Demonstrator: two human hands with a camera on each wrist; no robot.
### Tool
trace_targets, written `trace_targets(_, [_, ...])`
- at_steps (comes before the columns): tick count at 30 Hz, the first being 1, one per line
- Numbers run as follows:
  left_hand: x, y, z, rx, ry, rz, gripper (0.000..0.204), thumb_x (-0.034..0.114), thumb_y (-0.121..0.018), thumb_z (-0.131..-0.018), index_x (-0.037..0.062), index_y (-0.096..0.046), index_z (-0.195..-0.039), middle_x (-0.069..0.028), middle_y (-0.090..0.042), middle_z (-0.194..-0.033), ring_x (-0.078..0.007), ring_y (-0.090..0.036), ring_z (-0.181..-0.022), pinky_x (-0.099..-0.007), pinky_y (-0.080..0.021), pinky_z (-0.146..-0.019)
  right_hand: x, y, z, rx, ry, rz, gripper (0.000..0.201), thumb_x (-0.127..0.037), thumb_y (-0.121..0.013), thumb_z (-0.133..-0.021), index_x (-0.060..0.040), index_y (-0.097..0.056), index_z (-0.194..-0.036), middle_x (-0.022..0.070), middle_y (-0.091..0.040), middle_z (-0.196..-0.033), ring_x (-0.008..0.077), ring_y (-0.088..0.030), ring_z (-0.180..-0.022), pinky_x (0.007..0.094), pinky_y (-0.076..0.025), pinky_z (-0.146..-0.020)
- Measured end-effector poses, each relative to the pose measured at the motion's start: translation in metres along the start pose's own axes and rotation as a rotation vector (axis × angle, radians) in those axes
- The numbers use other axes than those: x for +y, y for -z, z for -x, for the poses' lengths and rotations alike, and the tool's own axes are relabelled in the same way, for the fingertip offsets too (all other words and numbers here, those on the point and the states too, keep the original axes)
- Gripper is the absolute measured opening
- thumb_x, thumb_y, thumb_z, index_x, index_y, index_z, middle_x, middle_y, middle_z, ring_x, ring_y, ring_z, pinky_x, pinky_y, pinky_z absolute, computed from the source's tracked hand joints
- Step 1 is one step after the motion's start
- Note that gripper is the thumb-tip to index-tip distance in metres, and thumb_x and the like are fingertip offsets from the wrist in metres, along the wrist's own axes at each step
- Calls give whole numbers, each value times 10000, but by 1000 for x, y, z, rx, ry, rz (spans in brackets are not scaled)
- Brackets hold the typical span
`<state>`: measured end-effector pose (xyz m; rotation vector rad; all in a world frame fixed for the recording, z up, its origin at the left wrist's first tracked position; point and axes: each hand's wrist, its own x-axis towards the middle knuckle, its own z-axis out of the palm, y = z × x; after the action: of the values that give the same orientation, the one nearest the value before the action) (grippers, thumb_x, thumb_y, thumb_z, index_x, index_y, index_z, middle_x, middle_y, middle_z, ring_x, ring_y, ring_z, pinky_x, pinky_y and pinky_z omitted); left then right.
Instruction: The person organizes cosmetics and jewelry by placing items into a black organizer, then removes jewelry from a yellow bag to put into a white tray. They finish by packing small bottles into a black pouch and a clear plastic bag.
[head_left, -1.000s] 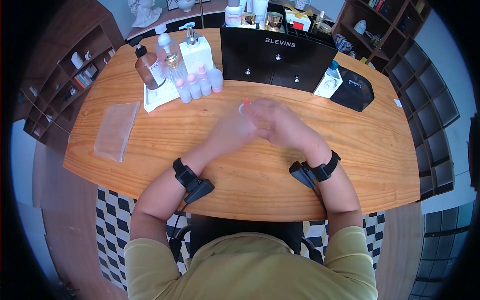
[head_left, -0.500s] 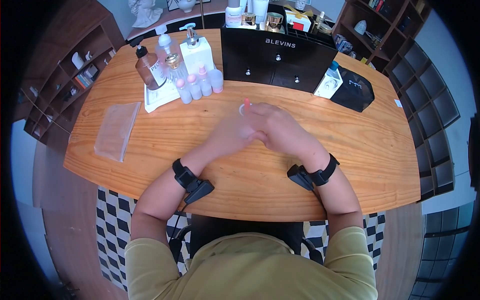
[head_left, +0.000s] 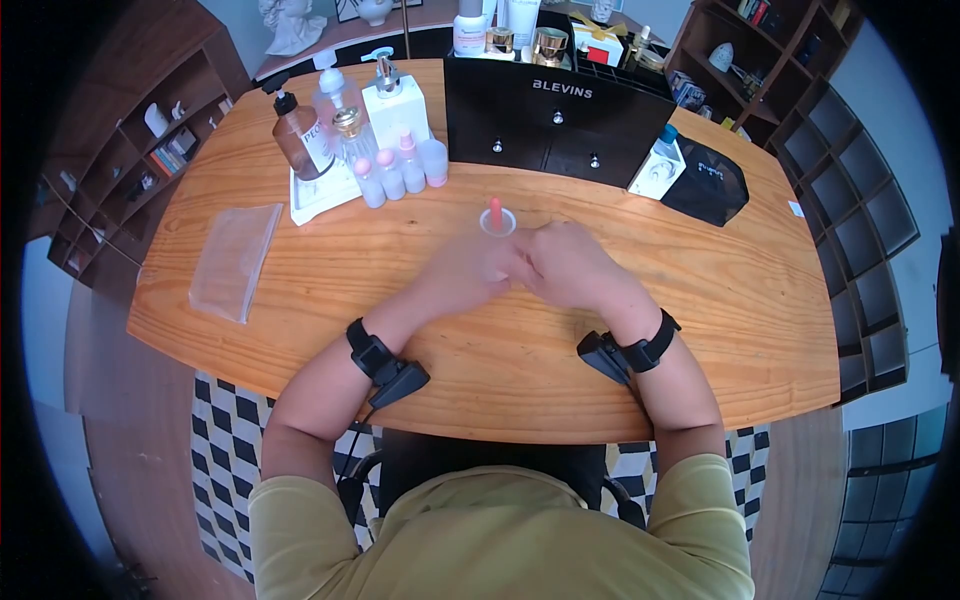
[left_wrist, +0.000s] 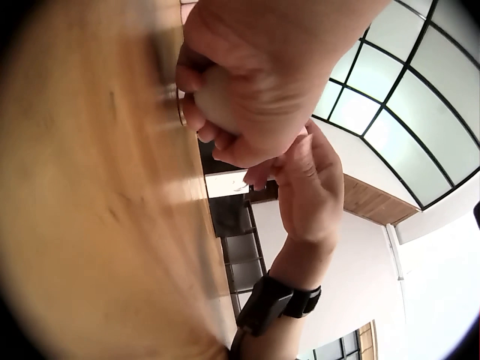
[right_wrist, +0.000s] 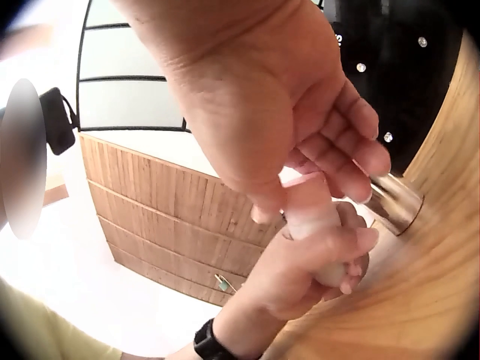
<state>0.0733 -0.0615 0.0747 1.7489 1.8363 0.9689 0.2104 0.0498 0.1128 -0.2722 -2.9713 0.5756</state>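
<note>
In the right wrist view my left hand (right_wrist: 300,270) grips a small pale bottle (right_wrist: 313,221) with a pink cap (right_wrist: 306,191). The thumb and curled fingers of my right hand (right_wrist: 277,112) hold that cap from above. The left wrist view shows the bottle's pale, rounded lower part (left_wrist: 216,101) inside the left palm. Seen from the head, both hands meet over the middle of the table and cover the bottle; the left hand is blurred. Just beyond them stands a round, clear-rimmed container (head_left: 497,229) with a pink-orange stick-like piece (head_left: 495,210) upright in it.
A white tray (head_left: 312,210) with pump bottles and small pink-capped bottles stands at the back left. Behind the hands is a black drawer box (head_left: 555,125). A white box (head_left: 657,172) and black pouch (head_left: 708,185) are to its right; a clear pouch (head_left: 233,262) lies left.
The right hand has drawn back toward the body and its fingers have curled in. The round container beyond the hands, partly covered before, now shows its whole rim. The left hand stays nearly in place.
</note>
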Motion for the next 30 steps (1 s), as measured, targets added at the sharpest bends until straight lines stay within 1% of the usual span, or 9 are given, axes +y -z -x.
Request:
trace_targets(5, [-8,-2,1,13,-16,32,273,271,-716,-780,53,-641,-926,-152,-669,-782,-288,-655,-713,-332,-486,-632,4,-8,4,202,178,-146,388,-425,-523,-903,-113,-582,-1126,170,-654,-755,375,-627,-743,451,-488,-681])
trace_targets(8, [-2,0,-1,-25,-99,-8,250,260,-709,-787,54,-637,-909,-145,-661,-764,-296,-643,-697,-330,-484,-628,-1,-2,-1,-94,-82,71,388,-429,-524,-899,-114,-572,-1119,172,-657,-771,377,-630,-752,453,-488,-682])
trace_targets(11, [-8,-4,0,8,-104,-40,230,245,-701,-791,60,-629,-906,-143,-657,-766,-311,-635,-704,-340,-486,-631,-12,9,6,37,-77,31,346,-415,-507,-907,-118,-594,-1060,169,-655,-752,381,-629,-743,457,-489,-682])
trace_targets(14, [-6,-3,1,14,-78,0,217,243,-696,-795,68,-624,-902,-143,-653,-770,-321,-628,-705,-347,-485,-630,-5,1,8,171,116,-65,382,-432,-509,-906,-88,-602,-1045,167,-656,-750,375,-635,-743,458,-490,-682])
trace_targets(17, [0,0,0,-45,-105,-52,224,259,-696,-796,75,-622,-902,-148,-655,-783,-334,-627,-713,-355,-486,-629,-10,6,3,-80,-68,83,407,-435,-514,-900,-59,-589,-1037,172,-653,-732,375,-639,-742,459,-493,-681])
trace_targets(23, [-10,-5,0,-15,-119,1,215,266,-698,-796,87,-626,-891,-146,-655,-796,-348,-630,-741,-368,-492,-636,-7,-2,7,171,85,-13,462,-471,-500,-895,-39,-643,-815,191,-635,-680,379,-631,-705,457,-488,-654])
trace_targets(26, [5,0,-1,-69,-74,-85,214,250,-710,-788,71,-628,-873,-134,-662,-786,-309,-640,-722,-346,-492,-642,-17,7,1,-162,-106,168,474,-482,-512,-888,-22,-628,-884,190,-647,-719,372,-637,-702,454,-488,-653])
trace_targets(29, [-4,-6,2,-22,-190,4,206,212,-720,-780,50,-631,-868,-130,-664,-779,-237,-658,-721,-329,-490,-640,-11,2,3,-67,-96,110,466,-478,-515,-881,-25,-622,-900,193,-649,-724,374,-638,-701,450,-494,-668])
trace_targets(30, [-7,-6,2,-53,-161,64,183,186,-697,-782,63,-612,-888,-120,-651,-813,-259,-637,-775,-347,-470,-713,-11,0,4,34,-30,82,472,-480,-510,-881,-24,-626,-835,195,-645,-713,373,-637,-697,447,-495,-668])
